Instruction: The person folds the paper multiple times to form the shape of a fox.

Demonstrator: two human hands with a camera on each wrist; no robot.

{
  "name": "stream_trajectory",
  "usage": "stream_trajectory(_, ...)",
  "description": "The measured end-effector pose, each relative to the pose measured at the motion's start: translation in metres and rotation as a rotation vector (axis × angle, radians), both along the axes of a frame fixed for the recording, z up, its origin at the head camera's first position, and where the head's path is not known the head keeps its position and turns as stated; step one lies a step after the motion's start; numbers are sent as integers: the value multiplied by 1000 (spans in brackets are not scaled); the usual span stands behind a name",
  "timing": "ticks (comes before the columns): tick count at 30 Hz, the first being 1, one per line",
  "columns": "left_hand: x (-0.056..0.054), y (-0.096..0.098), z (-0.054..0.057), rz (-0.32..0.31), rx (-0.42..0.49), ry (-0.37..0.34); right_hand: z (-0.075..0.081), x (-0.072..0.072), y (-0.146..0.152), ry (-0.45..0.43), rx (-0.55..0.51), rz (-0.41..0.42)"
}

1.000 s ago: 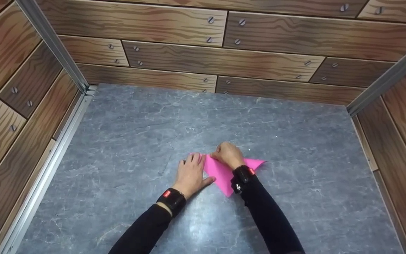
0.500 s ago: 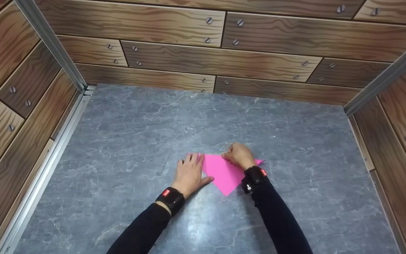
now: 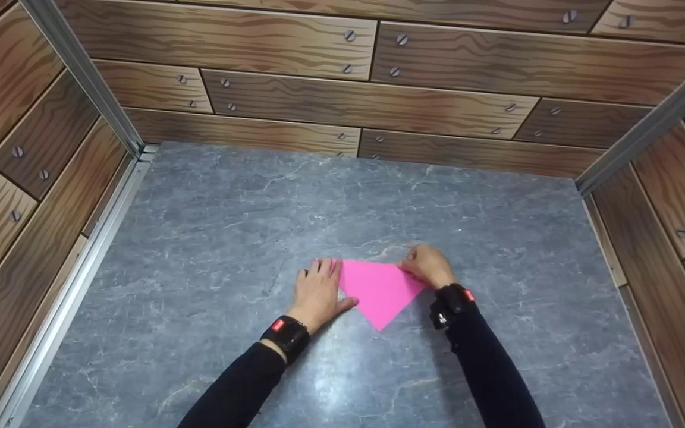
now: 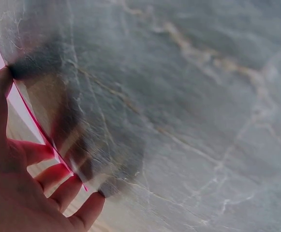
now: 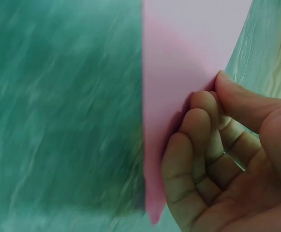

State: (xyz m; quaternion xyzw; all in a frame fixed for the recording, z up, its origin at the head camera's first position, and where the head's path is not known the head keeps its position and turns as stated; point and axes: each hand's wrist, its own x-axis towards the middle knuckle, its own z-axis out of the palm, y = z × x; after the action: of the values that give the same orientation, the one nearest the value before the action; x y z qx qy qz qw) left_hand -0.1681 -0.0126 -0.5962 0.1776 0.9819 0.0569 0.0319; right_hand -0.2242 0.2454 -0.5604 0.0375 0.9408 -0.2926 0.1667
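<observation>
A sheet of pink paper (image 3: 378, 291), folded to a triangle, lies on the grey marbled surface with one corner pointing toward the person. My left hand (image 3: 316, 294) rests on its left end, fingers extended and thumb spread; in the left wrist view the paper's edge (image 4: 34, 116) runs beneath the fingers. At the far edge, toward the right end, my right hand (image 3: 431, 266) pinches the paper. The right wrist view shows that hand's thumb (image 5: 237, 96) at the paper's edge and the other fingers curled against it. The right corner is hidden under this hand in the head view.
Wood-patterned panels (image 3: 295, 95) wall in the grey surface (image 3: 247, 202) at the back and both sides. Metal rails (image 3: 99, 220) line the left edge and the corners. Each wrist carries a black strapped device (image 3: 288, 336).
My right hand has slid rightward along the paper's far edge, uncovering more of the pink sheet. My left hand stays at the left end.
</observation>
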Motion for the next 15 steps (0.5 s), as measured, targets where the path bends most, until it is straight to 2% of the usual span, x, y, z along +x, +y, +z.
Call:
stream_trajectory(6, 1, 0, 0, -2, 2, -12, 2, 3, 22, -11, 4, -25)
stream_trajectory(15, 1, -1, -5, -14, 10, 54, 3, 10, 61, -40, -27, -89)
